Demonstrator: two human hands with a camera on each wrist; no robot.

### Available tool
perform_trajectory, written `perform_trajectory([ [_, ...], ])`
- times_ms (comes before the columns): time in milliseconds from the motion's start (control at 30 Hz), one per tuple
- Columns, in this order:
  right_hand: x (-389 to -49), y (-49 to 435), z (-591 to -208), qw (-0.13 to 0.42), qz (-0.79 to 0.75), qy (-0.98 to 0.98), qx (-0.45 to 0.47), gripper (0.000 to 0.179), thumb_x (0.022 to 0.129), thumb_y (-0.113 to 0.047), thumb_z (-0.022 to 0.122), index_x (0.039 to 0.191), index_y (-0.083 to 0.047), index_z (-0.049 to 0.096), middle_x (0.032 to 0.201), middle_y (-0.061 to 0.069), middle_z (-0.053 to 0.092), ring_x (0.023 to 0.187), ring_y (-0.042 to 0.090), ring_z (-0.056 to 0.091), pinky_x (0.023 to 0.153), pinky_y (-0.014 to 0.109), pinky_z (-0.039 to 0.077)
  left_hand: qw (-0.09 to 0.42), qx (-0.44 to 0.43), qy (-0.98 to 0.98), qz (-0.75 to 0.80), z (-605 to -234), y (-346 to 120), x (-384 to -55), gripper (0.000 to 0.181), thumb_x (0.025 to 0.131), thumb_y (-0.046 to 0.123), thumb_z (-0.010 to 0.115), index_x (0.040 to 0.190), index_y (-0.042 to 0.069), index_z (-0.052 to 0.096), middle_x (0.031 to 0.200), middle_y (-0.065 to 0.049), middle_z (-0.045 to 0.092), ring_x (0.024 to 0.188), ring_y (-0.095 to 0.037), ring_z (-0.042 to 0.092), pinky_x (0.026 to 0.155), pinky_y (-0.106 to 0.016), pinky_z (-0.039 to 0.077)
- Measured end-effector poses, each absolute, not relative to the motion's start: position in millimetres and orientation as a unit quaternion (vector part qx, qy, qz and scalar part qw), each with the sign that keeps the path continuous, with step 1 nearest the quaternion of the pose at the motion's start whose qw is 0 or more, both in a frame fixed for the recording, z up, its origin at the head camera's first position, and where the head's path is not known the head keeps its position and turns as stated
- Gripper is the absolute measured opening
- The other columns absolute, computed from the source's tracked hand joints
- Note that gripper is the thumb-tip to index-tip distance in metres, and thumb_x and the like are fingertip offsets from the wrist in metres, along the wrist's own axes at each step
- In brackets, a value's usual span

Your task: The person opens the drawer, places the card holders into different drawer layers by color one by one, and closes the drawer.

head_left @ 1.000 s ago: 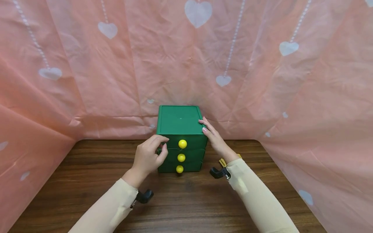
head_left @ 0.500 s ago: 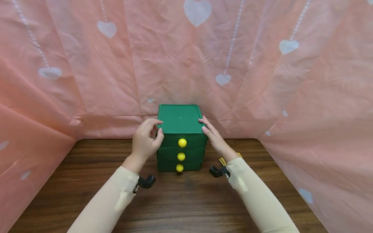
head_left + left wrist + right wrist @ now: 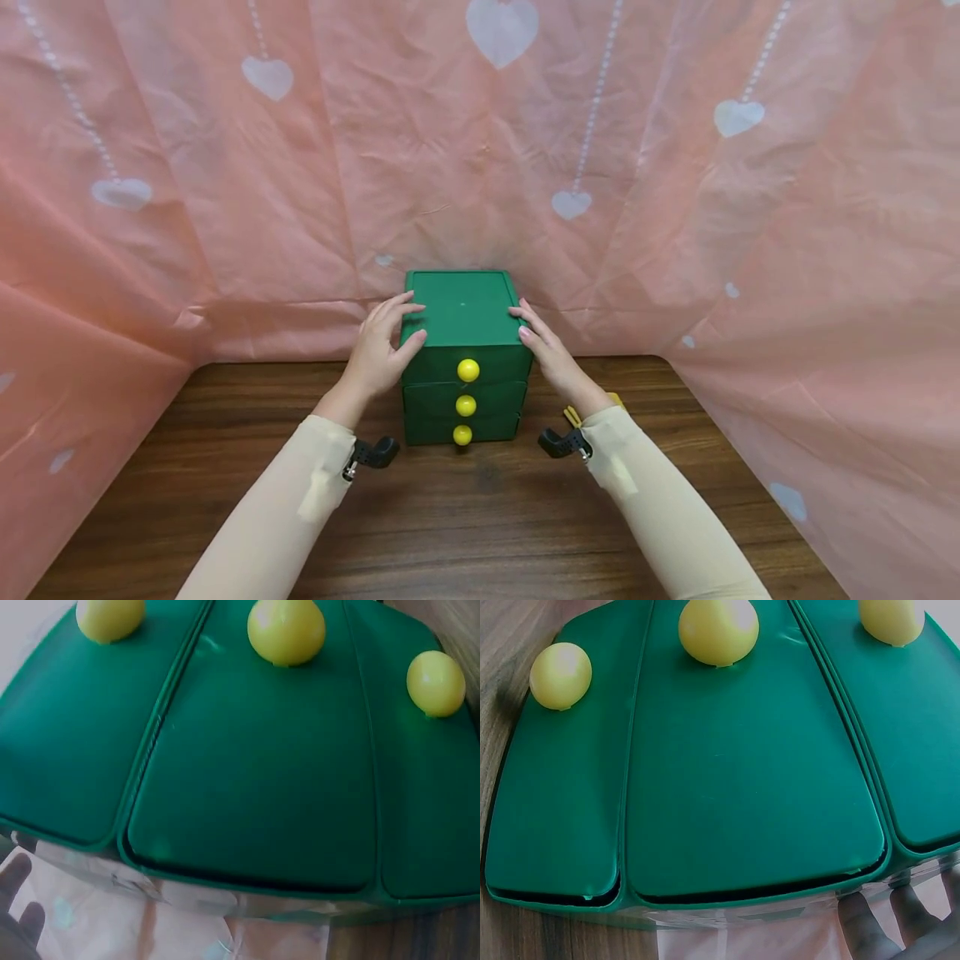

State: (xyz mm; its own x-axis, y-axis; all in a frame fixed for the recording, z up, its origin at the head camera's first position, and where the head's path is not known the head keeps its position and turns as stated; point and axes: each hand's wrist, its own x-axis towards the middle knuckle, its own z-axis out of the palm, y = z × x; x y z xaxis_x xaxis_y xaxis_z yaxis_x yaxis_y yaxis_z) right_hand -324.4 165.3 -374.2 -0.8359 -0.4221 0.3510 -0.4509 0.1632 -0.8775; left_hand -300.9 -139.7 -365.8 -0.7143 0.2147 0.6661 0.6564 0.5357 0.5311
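A green drawer box [image 3: 461,310] with three drawers stands at the back of the table. Each drawer front carries a round yellow knob, the top knob [image 3: 468,370] being just under the lid edge. All three drawers look closed in the head view. My left hand [image 3: 378,350] rests at the box's left top edge, fingers extended and thumb at the front corner. Opposite it, my right hand [image 3: 553,354] lies along the right top edge with its fingers relaxed. In the right wrist view, fingers [image 3: 864,926] lie along the side of the box [image 3: 757,772].
Partly hidden behind the right wrist, a yellow object [image 3: 572,416] with two prongs lies on the brown wooden table [image 3: 480,517]. Pink cloth [image 3: 450,167] with white hearts surrounds the table at the back and sides. Black wrist camera mounts [image 3: 377,452] jut inward from both sleeves.
My left hand has moved from beside the top drawer's front up to the box's left top edge, and its fingers have spread. The right hand has stayed in place.
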Motion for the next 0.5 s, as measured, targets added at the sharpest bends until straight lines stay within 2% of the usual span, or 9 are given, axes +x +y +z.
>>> perform_trajectory([
  [233,-323.4,163.0,-375.4,0.011,0.583,-0.761,0.286,0.049,0.109,-0.02,0.032,0.155,-0.002,0.032,0.168,0.011,0.002,0.154,0.023,-0.001,0.121,0.054,0.008,0.226,-0.275,-0.833,-0.423,-370.7,-146.8,-305.2,0.039,0.099,0.025,0.061,0.134,0.009,0.061,0.155,-0.013,0.041,0.146,-0.032,0.03,0.116,-0.058,0.022],
  [500,-322.8,161.8,-376.0,0.013,0.579,-0.762,0.289,0.048,0.11,-0.021,0.033,0.155,-0.003,0.032,0.168,0.011,0.001,0.153,0.023,-0.001,0.121,0.054,0.007,0.233,-0.28,-0.849,-0.384,-373.5,-149.0,-303.7,0.037,0.101,0.028,0.057,0.134,0.01,0.061,0.155,-0.012,0.042,0.146,-0.031,0.03,0.115,-0.061,0.021],
])
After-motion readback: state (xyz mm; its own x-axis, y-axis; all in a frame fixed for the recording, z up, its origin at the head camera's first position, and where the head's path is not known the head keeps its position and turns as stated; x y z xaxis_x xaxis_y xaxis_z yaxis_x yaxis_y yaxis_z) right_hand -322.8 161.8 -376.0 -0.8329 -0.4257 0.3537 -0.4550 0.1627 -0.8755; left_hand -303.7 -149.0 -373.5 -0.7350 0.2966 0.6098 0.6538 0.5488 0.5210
